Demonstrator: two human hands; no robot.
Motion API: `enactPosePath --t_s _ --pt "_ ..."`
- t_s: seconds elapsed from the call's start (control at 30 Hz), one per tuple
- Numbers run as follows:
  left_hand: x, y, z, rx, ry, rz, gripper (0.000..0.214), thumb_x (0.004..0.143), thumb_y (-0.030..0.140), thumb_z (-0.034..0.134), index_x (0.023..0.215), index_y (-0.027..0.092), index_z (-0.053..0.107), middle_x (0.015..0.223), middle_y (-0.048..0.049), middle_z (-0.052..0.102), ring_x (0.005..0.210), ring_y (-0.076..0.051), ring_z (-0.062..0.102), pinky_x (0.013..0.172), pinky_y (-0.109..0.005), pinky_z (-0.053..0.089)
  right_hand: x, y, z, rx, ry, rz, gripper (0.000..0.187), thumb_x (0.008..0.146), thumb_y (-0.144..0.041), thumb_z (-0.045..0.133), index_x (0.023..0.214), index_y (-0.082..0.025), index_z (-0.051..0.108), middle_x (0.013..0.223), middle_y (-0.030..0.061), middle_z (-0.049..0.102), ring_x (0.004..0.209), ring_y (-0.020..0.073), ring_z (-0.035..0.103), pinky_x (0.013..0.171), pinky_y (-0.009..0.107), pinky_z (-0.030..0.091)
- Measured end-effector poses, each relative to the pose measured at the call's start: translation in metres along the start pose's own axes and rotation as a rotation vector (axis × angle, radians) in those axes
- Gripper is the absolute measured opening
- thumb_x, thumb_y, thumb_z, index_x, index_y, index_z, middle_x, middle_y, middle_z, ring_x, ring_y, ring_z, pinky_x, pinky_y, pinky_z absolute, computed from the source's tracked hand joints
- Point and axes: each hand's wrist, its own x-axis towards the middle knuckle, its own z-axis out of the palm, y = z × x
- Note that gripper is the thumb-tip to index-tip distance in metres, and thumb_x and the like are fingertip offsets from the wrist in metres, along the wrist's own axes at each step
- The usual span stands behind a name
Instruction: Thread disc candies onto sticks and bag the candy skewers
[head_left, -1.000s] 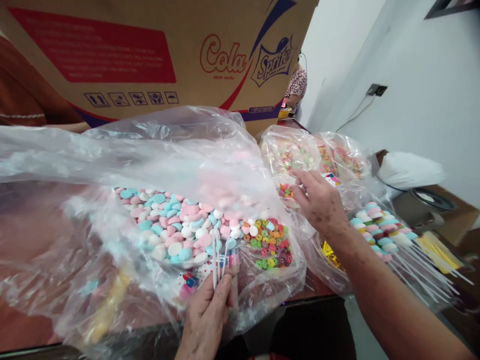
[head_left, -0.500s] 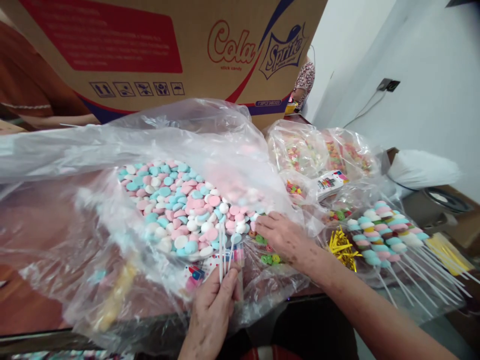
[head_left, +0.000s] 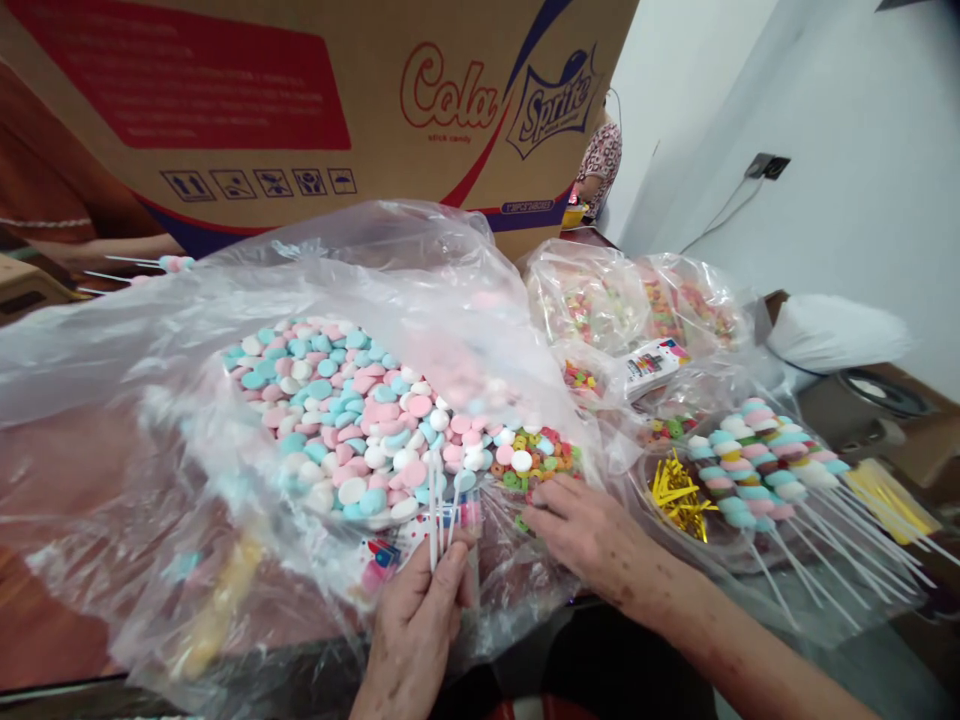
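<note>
My left hand (head_left: pixel 420 615) is closed around several thin white sticks (head_left: pixel 435 510), which point up. One stick has a light blue candy (head_left: pixel 465 480) at its top. Beyond it lies a heap of pink, white and blue button-shaped candies (head_left: pixel 352 400) in an open clear plastic bag (head_left: pixel 420 260). My right hand (head_left: pixel 589 535) is low at the near edge of a small pile of red, green and orange ring candies (head_left: pixel 536 460). Its fingers are bent together, and what they hold, if anything, is hidden.
A large cardboard box (head_left: pixel 450 190) stands behind the candy. To the right are bags of ring candies (head_left: pixel 600 295), gold twist ties (head_left: pixel 679 500) and finished candy skewers (head_left: pixel 765 465). Co-workers sit beyond the box, one in a patterned sleeve (head_left: pixel 602 155).
My right hand has drawn back toward me from the candy heap, uncovering the ring candies. My left hand still holds the sticks. Candy sticks now show at the far left.
</note>
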Motion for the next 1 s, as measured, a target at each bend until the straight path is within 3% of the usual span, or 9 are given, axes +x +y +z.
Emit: enactPosePath --t_s 0.13,0.3,0.47,0.6,0.87,1.0 --pt "0.001 0.001 -0.001 0.017 0.004 -0.011 0.047 0.077 0.060 0.065 0.090 0.015 0.063 0.054 0.0058 0.046 0.039 -0.006 0.030 0.039 -0.019 0.016 -0.004 -0.015 -0.003 0.015 -0.114 -0.020 0.013 0.091 -0.012 0.054 0.100 -0.018 0.061 0.096 0.0057 0.057 0.089 0.0211 0.050 0.080 0.035 0.046" --pt "0.000 0.002 -0.004 0.070 -0.040 -0.011 0.042 0.083 0.056 0.061 0.075 0.015 0.061 0.056 0.0040 0.046 0.044 -0.007 0.032 0.042 -0.019 0.019 0.002 -0.020 -0.007 0.040 -0.149 -0.045 0.020 0.090 -0.013 0.057 0.109 -0.020 0.061 0.105 0.0049 0.059 0.093 0.0209 0.050 0.080 0.034 0.046" --pt "0.001 -0.004 -0.009 0.129 -0.119 0.013 0.044 0.088 0.055 0.055 0.073 0.015 0.063 0.050 0.0044 0.042 0.044 -0.008 0.030 0.043 -0.020 0.019 0.008 -0.017 -0.003 0.007 -0.137 -0.081 0.006 0.091 -0.015 0.057 0.094 -0.016 0.062 0.102 0.0053 0.061 0.092 0.0207 0.050 0.077 0.033 0.047" --pt "0.003 -0.004 -0.008 0.121 -0.130 0.010 0.045 0.086 0.056 0.056 0.071 0.014 0.064 0.045 0.0062 0.036 0.040 -0.007 0.028 0.041 -0.020 0.016 0.009 0.000 -0.004 -0.020 -0.085 -0.078 0.004 0.090 -0.014 0.059 0.088 -0.014 0.062 0.095 0.0059 0.061 0.090 0.0205 0.050 0.081 0.032 0.047" --pt "0.003 -0.006 -0.007 0.076 -0.089 0.007 0.043 0.084 0.055 0.059 0.084 0.013 0.067 0.052 0.0020 0.052 0.038 -0.005 0.028 0.039 -0.020 0.018 0.016 0.034 -0.020 -0.120 0.115 0.186 0.016 0.094 -0.010 0.048 0.093 -0.014 0.063 0.099 0.0111 0.061 0.095 0.0224 0.051 0.084 0.034 0.046" --pt "0.002 -0.006 -0.008 0.074 -0.087 0.010 0.042 0.084 0.054 0.059 0.085 0.013 0.067 0.055 0.0014 0.054 0.038 -0.006 0.029 0.039 -0.020 0.018 0.010 0.025 -0.019 -0.061 0.042 0.183 0.015 0.094 -0.012 0.049 0.087 -0.017 0.062 0.088 0.0057 0.061 0.086 0.0181 0.055 0.077 0.028 0.046"
